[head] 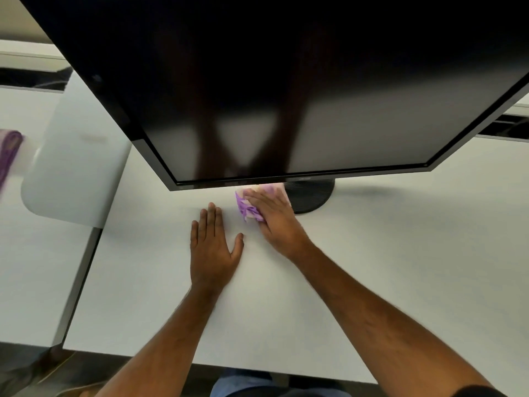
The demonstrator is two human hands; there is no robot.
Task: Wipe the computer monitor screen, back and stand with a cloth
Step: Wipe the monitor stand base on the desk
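Observation:
A black monitor [286, 81] with a dark screen fills the top of the view, and its round black stand base [310, 194] shows under the lower bezel. My right hand [274, 222] lies flat on a purple-and-white cloth [249, 207], pressing it onto the white desk [400, 239] just left of the stand base. My left hand [213, 247] rests palm down on the desk beside it, fingers spread, holding nothing. Both forearms are reflected in the screen.
A second purple cloth [8, 150] lies on the neighbouring desk at the far left. A white rounded panel [77, 167] stands between the two desks. The desk's front edge runs along the bottom, with floor below it.

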